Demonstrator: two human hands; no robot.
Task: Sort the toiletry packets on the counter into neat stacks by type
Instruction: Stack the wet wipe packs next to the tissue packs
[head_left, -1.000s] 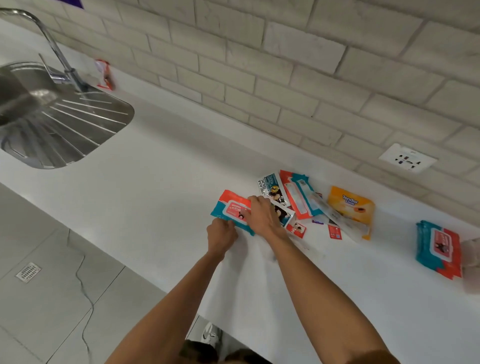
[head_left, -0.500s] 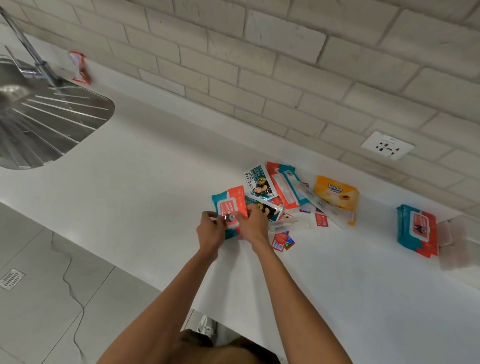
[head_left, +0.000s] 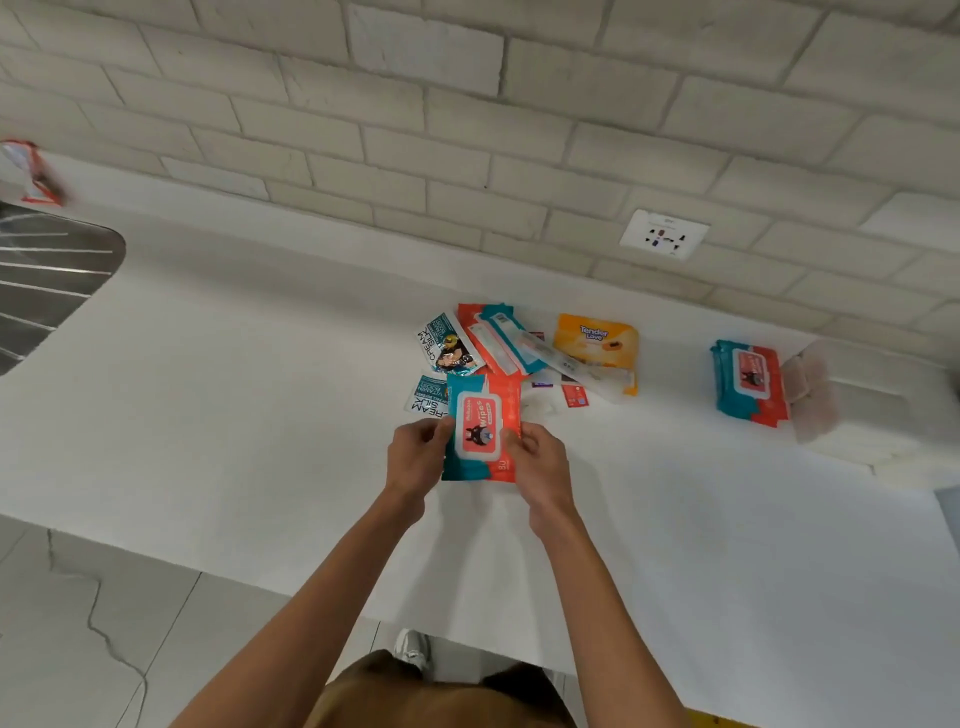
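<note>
I hold a teal-and-orange wipes pack (head_left: 480, 426) upright between both hands above the white counter (head_left: 249, 395). My left hand (head_left: 415, 457) grips its left edge and my right hand (head_left: 537, 462) grips its right edge. Behind it lies a loose pile: two Cream Silk sachets (head_left: 447, 345) (head_left: 427, 395), another teal-and-orange wipes pack (head_left: 493, 338), a clear long packet (head_left: 566, 361), an orange Tender Love pack (head_left: 597, 343) and small red sachets (head_left: 574, 396). A stack of matching wipes packs (head_left: 750, 382) sits apart at the right.
A steel sink drainboard (head_left: 47, 291) is at the far left, with a red-and-white packet (head_left: 31, 171) by the wall behind it. A wall socket (head_left: 664, 234) sits above the pile. Pale translucent packets (head_left: 810, 389) lie beside the right stack. The counter's front edge runs below my arms.
The wipes pack lay flat on the counter under my hands; now it is lifted and turned upright, label facing me, held by both hands. The view has shifted right.
</note>
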